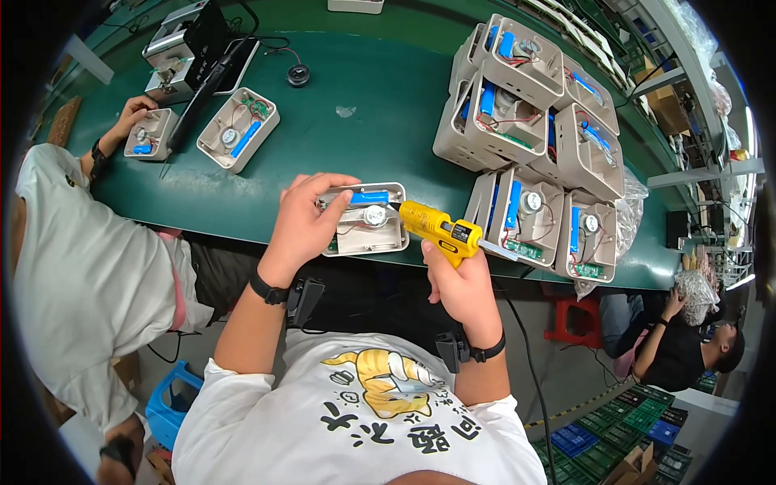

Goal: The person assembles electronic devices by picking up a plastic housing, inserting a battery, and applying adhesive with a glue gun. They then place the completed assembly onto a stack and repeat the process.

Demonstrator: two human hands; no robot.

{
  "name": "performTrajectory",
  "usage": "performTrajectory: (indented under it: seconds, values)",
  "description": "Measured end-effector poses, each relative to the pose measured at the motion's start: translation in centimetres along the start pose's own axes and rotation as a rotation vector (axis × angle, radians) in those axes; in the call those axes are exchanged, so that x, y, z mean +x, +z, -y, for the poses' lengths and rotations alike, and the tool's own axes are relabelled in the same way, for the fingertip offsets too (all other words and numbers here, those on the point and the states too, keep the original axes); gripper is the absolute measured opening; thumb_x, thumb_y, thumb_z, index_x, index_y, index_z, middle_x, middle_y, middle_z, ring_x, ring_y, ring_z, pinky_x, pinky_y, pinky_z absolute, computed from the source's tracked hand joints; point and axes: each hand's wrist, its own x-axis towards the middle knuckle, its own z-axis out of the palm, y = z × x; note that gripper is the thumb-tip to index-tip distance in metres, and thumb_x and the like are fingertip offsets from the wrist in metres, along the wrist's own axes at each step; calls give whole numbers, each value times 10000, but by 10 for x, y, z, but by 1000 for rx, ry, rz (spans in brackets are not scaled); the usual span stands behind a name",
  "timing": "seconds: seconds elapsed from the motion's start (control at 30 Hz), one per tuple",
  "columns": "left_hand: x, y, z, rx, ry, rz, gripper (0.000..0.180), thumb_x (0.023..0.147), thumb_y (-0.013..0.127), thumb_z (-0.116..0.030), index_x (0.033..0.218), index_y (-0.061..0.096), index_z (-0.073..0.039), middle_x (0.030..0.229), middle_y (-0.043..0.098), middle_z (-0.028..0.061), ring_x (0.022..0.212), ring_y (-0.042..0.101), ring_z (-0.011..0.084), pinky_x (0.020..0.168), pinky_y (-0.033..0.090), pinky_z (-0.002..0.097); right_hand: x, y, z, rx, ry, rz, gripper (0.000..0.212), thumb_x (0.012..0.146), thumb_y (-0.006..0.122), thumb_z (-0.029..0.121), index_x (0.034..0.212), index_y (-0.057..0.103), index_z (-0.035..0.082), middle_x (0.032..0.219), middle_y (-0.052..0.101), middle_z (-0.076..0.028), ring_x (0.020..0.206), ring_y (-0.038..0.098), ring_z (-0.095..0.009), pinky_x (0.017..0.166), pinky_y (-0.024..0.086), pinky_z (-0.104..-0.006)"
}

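Note:
A beige plastic housing (365,249) lies on the green table in front of me. Inside it are a blue cylindrical battery (370,198), a round silver part (374,216) and thin wires. My left hand (307,212) is closed over the housing's left end, its thumb by the battery's left end and its fingers along the far wall. Gripped in my right hand (462,284) is a yellow hot glue gun (428,222), with a pale glue stick (497,250) sticking out of its back. The gun's nozzle reaches the housing's right end, near the battery.
Stacked housings (517,121) with batteries and wires rise at the right. Another open housing (238,129) stands to the left, where a co-worker's hand (136,113) touches a further housing (152,134). Beyond are a silver-black case (182,48) and a small round black object (298,75).

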Motion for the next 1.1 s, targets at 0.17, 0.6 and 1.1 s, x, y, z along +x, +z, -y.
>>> performTrajectory:
  seconds: [0.17,0.6,1.1]
  values:
    - [-2,-6,-2,48,44,40,286,981,656,-143,1245,764,-161,1116,762,14,1080,617,252,997,413,395,-7,11,12,18,-19,-15,266,1069,661,213,1192,675,-22,714,667,-31,486,557,-82,439,455,-226]
    - [-6,-9,-4,148,146,98,501,890,566,-42,1366,679,-152,1278,698,28,1190,567,255,1037,354,401,17,29,16,-31,28,183,282,1079,652,254,1120,689,-23,690,646,-21,474,560,-81,435,452,-233]
    - [-9,-4,2,130,233,-40,449,859,505,-55,1250,719,-110,1192,714,54,1132,590,290,949,410,431,17,37,22,-100,-105,111,312,1088,637,235,1224,688,-41,888,760,-76,474,552,-80,438,452,-238]
